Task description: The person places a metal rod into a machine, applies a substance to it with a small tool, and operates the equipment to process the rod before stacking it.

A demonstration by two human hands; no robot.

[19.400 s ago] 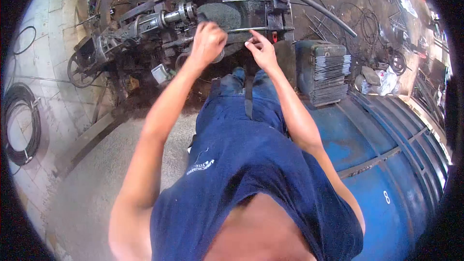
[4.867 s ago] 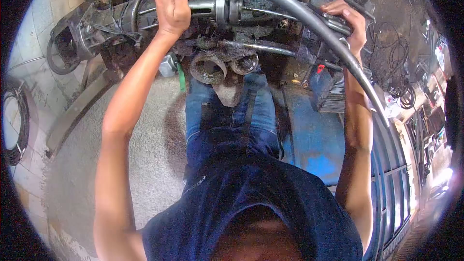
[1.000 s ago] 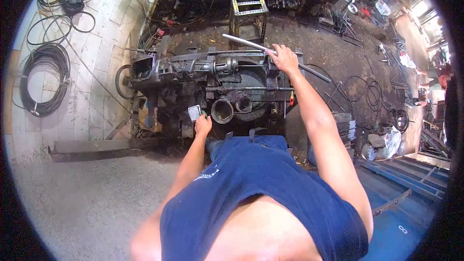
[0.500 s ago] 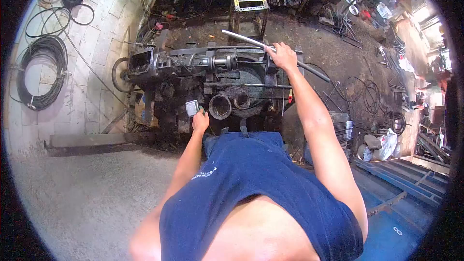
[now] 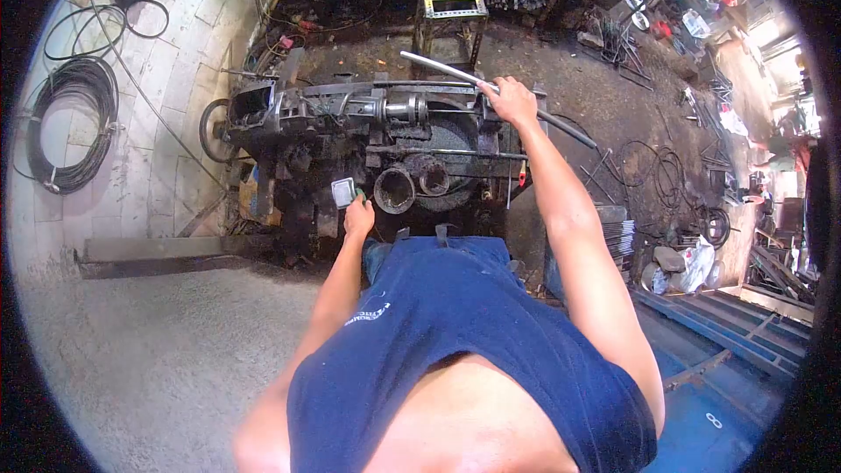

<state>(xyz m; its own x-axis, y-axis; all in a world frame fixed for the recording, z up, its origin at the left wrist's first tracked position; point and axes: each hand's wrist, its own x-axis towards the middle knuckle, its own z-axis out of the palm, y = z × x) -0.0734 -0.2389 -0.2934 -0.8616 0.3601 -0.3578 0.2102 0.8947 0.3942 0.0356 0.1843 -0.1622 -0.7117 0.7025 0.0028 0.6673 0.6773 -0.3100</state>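
A long grey metal pipe [image 5: 565,130] slants across the top of the dark machine [image 5: 337,109]. My right hand [image 5: 511,102] is closed round it near its middle, and one end reaches up to the left. My left hand [image 5: 358,215] is closed on a small pale rectangular object [image 5: 342,193] with a dark edge and a bit of green by the fingers. I cannot make out its exact kind. Just right of that hand, two round metal openings sit side by side, the larger metal ring [image 5: 394,190] being nearer to it.
A yellow-and-white edged metal stand [image 5: 453,0] rises beyond the machine. Coiled black cable [image 5: 72,127] hangs at the left wall. Wire loops and rods lie on the dirty floor at right. Blue metal framework [image 5: 718,359] is at lower right.
The view has shifted very slightly. Both hands keep hold of the same things, and the pipe lies at nearly the same slant over the machine.
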